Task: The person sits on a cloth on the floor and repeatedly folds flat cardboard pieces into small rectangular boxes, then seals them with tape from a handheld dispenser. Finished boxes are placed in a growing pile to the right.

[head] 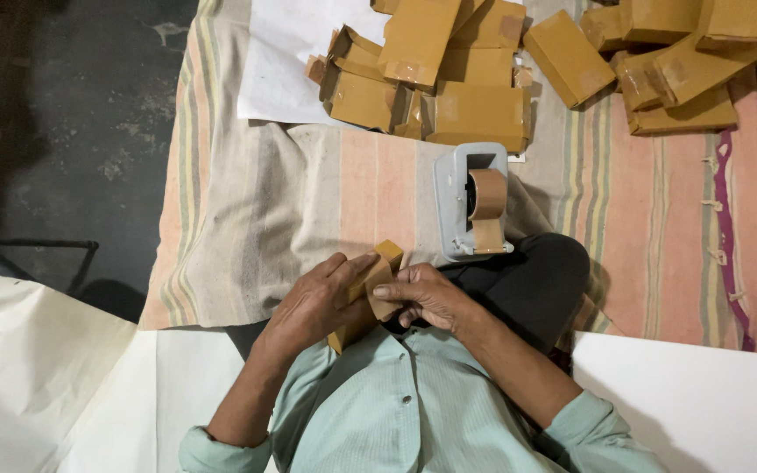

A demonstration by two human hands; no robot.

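I sit cross-legged on a striped cloth (308, 201) and hold a small brown cardboard box (385, 258) in front of my chest. My left hand (313, 307) wraps the box's left side and underside. My right hand (422, 296) presses on its right end, fingers curled over the flap. The box is tilted, its far end pointing away from me. Just beyond my hands stands a grey tape dispenser (453, 197) with a roll of brown tape (487, 194), a strip hanging from its front.
A heap of similar brown boxes (449, 79) lies at the far edge on a white sheet (282, 61); more boxes (685, 61) are piled at the far right. White sheets (685, 403) lie to either side of me. Dark floor (72, 131) is on the left.
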